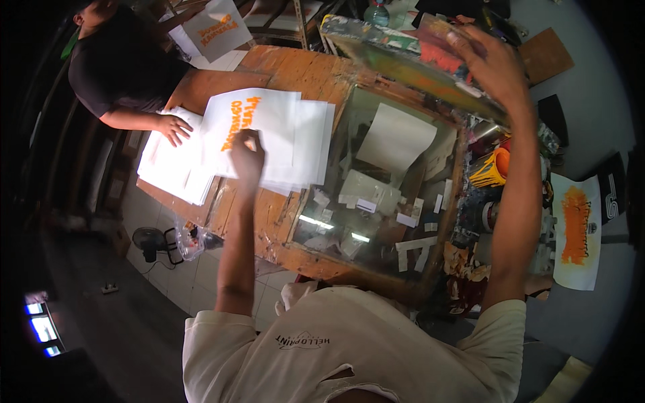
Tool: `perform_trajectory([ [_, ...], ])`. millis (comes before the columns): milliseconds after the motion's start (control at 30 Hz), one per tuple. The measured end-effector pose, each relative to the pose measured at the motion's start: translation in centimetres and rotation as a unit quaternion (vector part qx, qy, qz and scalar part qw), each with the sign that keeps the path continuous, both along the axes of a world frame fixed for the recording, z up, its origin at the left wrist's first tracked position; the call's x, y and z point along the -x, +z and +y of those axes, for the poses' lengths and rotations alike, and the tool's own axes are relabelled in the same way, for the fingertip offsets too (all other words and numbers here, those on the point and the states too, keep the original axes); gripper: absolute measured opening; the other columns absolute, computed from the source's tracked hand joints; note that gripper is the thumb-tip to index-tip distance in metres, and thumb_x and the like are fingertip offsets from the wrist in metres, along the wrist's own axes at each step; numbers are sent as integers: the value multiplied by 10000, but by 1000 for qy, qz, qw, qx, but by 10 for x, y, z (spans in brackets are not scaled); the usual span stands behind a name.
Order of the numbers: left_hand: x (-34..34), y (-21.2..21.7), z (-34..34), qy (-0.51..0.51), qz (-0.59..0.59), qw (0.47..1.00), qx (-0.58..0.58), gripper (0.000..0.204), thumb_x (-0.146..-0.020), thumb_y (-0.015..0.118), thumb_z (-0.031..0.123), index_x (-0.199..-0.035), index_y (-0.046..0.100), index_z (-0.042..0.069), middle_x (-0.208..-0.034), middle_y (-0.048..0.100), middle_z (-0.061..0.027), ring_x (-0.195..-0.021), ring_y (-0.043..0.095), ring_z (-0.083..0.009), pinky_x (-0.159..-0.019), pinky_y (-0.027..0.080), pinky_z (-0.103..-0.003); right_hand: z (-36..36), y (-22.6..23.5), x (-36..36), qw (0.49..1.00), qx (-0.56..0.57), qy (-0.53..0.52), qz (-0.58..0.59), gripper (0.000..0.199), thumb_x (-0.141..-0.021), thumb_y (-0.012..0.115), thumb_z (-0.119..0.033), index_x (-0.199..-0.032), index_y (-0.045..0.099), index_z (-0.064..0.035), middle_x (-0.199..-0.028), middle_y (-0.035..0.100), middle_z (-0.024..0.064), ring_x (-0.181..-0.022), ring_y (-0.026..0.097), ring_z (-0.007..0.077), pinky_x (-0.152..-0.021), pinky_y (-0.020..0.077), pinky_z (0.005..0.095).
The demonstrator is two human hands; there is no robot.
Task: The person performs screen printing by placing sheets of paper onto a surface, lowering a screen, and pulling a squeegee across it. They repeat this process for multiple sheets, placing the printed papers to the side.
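My left hand (248, 160) is over a white sheet (279, 111) with orange lettering (244, 121). Its fingers are curled, and motion blur hides whether they pinch the paper. Under and beside that sheet lie more white sheets (314, 144). My right hand (494, 67) is closed at the far right on an ink-stained screen-printing frame (363, 41), which is tilted up off the glass. A blurred reddish piece (437, 47) shows by its fingers. Below the frame, a white sheet (396, 138) lies on the glass-topped printing table (322, 235).
At the left, another person's hand (175, 127) rests on a paper stack (175, 168); their other arm is by a printed sheet (216, 30). An orange ink tub (496, 166) stands right of the glass. An orange-smeared sheet (578, 228) hangs farther right. A fan (153, 242) is on the floor.
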State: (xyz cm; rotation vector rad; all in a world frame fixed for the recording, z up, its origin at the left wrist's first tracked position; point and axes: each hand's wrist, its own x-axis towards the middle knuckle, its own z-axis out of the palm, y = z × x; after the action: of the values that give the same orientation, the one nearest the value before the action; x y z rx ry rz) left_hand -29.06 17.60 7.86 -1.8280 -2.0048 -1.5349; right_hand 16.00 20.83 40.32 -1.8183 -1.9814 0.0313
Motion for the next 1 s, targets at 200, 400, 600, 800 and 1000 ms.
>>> perform_trajectory([
  [200, -114, -57, -72, -74, 83, 973, 205, 294, -864, 794, 325, -1028, 694, 102, -1058, 655, -117, -1070, 593, -331, -942, 418, -493, 6, -13, -8, 1000, -12, 21, 16, 577, -983, 585, -600, -1372, 666, -183, -1168, 750, 117, -838, 730, 304, -875, 548, 396],
  [400, -105, -57, -56, -101, 23, 952, 287, 332, -832, 830, 344, -1050, 710, 124, -1109, 659, -113, -1098, 600, -325, -969, 423, -515, 3, -21, -9, 990, -117, 70, -24, 558, -982, 587, -596, -1335, 695, -178, -1195, 742, 127, -803, 713, 290, -871, 541, 389],
  [600, -92, -60, -62, -78, 92, 965, 234, 326, -822, 832, 317, -1056, 717, 123, -1078, 666, -120, -1082, 604, -325, -948, 417, -517, -25, 5, 17, 999, 32, -14, 20, 428, -1001, 589, -511, -1191, 684, -139, -1067, 716, 168, -967, 694, 265, -883, 504, 366],
  [800, -75, -60, -45, -96, -22, 948, 301, 209, -843, 813, 285, -933, 767, 102, -1019, 711, -151, -1031, 640, -338, -917, 461, -496, -43, 21, 37, 998, 14, -30, 46, 404, -1001, 630, -402, -887, 657, -16, -754, 723, 136, -635, 729, 226, -651, 523, 404],
  [1000, -72, -33, -25, -138, -18, 958, 250, 141, -852, 813, 322, -934, 789, 210, -1346, 685, -128, -1392, 504, -412, -1109, 270, -732, -39, 24, 33, 998, 32, -44, 40, 404, -1002, 617, -425, -915, 685, -37, -750, 727, 135, -687, 741, 253, -719, 530, 426],
])
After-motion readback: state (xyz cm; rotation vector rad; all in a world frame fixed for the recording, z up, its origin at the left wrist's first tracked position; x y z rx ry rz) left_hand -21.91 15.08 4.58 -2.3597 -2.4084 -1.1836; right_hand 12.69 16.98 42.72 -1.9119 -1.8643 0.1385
